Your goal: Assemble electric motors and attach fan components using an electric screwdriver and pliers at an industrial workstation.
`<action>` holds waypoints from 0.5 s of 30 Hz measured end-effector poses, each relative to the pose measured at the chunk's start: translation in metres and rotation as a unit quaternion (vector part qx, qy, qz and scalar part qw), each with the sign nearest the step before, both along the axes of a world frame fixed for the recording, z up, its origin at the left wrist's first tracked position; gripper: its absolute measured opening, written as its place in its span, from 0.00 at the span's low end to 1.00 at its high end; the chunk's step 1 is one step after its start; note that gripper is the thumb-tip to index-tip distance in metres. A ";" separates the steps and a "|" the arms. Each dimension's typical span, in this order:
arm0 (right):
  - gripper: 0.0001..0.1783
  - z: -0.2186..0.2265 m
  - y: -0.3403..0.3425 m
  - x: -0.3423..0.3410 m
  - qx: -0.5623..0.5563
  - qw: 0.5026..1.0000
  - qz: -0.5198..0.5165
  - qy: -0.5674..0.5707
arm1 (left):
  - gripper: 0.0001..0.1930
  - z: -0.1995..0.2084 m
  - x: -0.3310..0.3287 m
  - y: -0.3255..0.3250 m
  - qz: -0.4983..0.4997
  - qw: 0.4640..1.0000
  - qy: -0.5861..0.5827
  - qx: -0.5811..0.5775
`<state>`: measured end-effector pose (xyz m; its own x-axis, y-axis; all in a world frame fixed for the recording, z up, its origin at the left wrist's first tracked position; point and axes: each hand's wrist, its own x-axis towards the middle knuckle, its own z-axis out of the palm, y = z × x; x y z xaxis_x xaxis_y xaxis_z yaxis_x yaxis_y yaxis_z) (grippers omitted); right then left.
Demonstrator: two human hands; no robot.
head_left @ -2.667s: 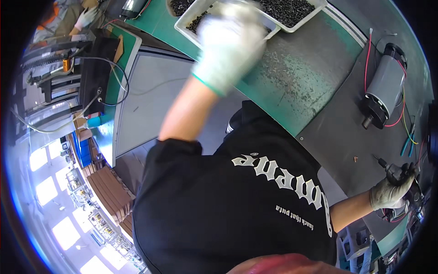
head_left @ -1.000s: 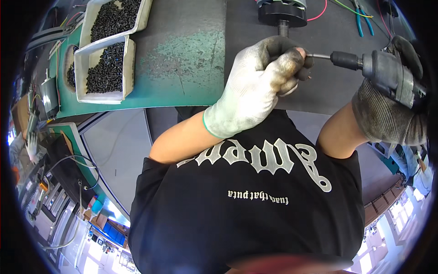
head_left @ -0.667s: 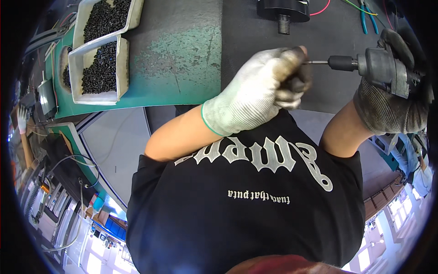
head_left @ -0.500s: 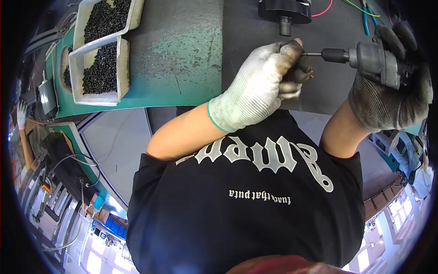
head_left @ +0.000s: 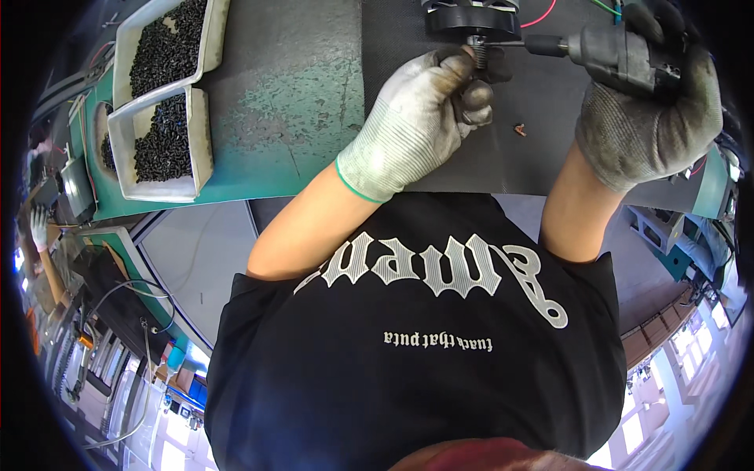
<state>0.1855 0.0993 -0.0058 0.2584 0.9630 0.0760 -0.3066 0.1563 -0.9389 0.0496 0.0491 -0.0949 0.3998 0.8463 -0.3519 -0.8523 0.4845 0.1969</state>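
Observation:
A black round motor-like part (head_left: 471,20) with a threaded shaft (head_left: 481,56) sits at the far edge of the view, the shaft pointing toward me. My gloved left hand (head_left: 424,106) is closed at that shaft, thumb and finger pressed together; whatever they hold is hidden. My gloved right hand (head_left: 648,129) wraps round a dark grey power screwdriver (head_left: 616,56), held level. Its thin bit (head_left: 509,43) points left and reaches the shaft just above my left fingertips. Whether a screw sits at the bit's tip cannot be made out.
Two white bins (head_left: 203,149) of small black parts stand at the left on the worn green bench top (head_left: 267,149). A small copper-coloured scrap (head_left: 520,129) lies on the dark mat (head_left: 542,157). Red and green wires run at the back. Another person's gloved hand (head_left: 39,228) shows far left.
Both hands have moved away from me and left, up to the threaded shaft. The screwdriver's bit came along, from in front of the shaft to beside it. The view has shifted slightly.

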 end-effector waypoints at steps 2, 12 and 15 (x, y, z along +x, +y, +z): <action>0.07 0.001 0.000 -0.010 -0.005 1.000 -0.001 -0.014 | 0.07 -0.004 0.003 -0.001 0.014 0.999 0.018 0.040; 0.06 0.002 -0.002 -0.026 -0.035 0.996 -0.003 -0.083 | 0.10 0.009 0.006 0.000 -0.001 0.977 0.207 0.044; 0.06 0.004 0.001 -0.022 -0.035 0.994 -0.005 -0.102 | 0.10 0.012 0.008 0.003 -0.020 0.961 0.271 0.044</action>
<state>0.1637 0.1000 -0.0023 0.2539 0.9654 0.0598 -0.1079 0.0897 -0.9901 0.0573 0.0522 -0.0832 0.2105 0.8697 -0.4464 -0.5936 0.4765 0.6485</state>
